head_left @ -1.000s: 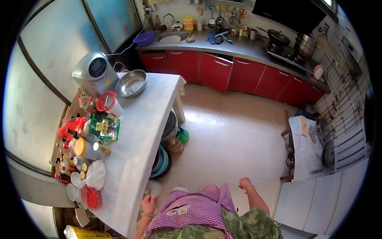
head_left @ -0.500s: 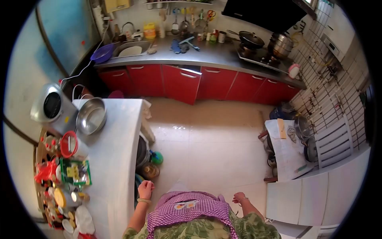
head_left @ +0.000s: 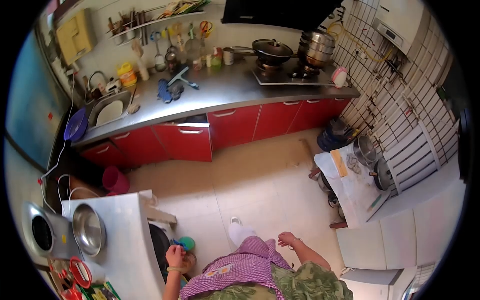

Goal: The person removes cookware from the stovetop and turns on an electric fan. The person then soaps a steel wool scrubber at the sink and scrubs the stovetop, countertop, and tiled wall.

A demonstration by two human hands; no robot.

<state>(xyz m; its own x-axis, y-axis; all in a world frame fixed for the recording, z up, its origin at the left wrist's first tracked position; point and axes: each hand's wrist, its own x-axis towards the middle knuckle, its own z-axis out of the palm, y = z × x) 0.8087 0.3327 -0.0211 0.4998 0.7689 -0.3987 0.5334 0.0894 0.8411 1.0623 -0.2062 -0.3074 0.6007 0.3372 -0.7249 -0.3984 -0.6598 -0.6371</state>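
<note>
My left hand [head_left: 175, 255] hangs low beside the white-covered table [head_left: 125, 225], its fingers loosely curled, with nothing visible in them. Just past its fingertips, on the floor, are a green-topped container [head_left: 187, 243] and a small blue part, which the hand overlaps in view. My right hand [head_left: 287, 239] is held out over the floor at my right side, empty, its fingers slightly bent and apart. Between the hands is my purple checked apron [head_left: 245, 260]. A white shoe [head_left: 235, 220] shows ahead of it.
Ahead runs a steel counter [head_left: 215, 90] with a sink [head_left: 107, 107], a lidded pan [head_left: 272, 51] and a stacked steamer [head_left: 316, 48]. One red cabinet door [head_left: 182, 142] stands ajar. A steel bowl [head_left: 89, 230] sits at left; a low table [head_left: 345, 185] stands at right.
My view has turned toward the right and moved nearer the counter. My left hand is lower in view, the right hand slightly higher and further left. One foot now shows in front.
</note>
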